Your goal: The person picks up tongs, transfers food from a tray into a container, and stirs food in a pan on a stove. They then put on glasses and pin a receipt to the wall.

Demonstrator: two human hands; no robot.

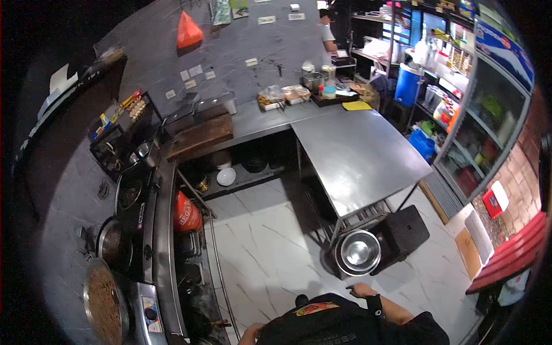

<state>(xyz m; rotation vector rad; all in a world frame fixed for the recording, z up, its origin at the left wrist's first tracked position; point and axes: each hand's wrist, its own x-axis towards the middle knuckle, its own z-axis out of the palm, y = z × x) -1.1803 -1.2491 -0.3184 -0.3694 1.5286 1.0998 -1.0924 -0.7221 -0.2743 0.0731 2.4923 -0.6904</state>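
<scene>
My right hand (357,289) hangs low by my side, just below a stack of steel bowls (358,252), and nothing shows in it. A dark band sits on its wrist. At the bottom edge only a small part of my left hand or arm (250,333) shows, close to the stove counter (164,253); its fingers are hidden. My black shirt fills the bottom middle of the view.
A steel table (356,149) stands ahead, with a black box (402,230) under its corner. On the left are a wok (106,302), pans (115,244), a red gas cylinder (185,214) and a wooden board (201,137). Another person (326,31) stands at the back. A glass-door fridge (489,115) lines the right.
</scene>
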